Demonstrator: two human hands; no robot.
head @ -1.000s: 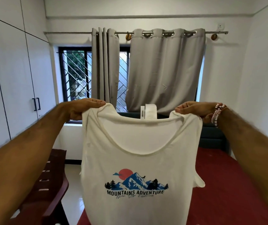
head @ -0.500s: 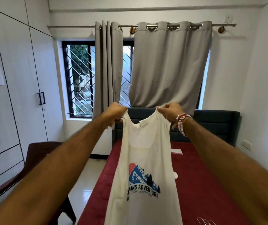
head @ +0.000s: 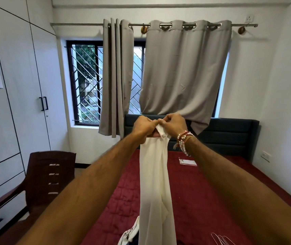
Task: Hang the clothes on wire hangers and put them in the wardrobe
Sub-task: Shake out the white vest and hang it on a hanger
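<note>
A white sleeveless shirt (head: 156, 183) hangs folded lengthwise in front of me, its printed side hidden. My left hand (head: 143, 127) and my right hand (head: 173, 123) meet at its top and both pinch the shoulder straps together at arm's length. Wire hangers (head: 223, 239) lie on the red bed at the bottom right, only partly in frame. More clothes (head: 129, 235) lie on the bed just below the hanging shirt. The white wardrobe (head: 17, 94) stands along the left wall with its doors closed.
A red quilted bed (head: 203, 200) with a dark headboard (head: 229, 135) fills the space ahead. A dark wooden chair (head: 40, 177) stands at the left between bed and wardrobe. A small paper packet (head: 188, 161) lies on the bed. Grey curtains (head: 181, 68) cover the window.
My hands came together from shoulder width, folding the shirt in half so the mountain print is no longer visible. The shirt moved further from me and lower.
</note>
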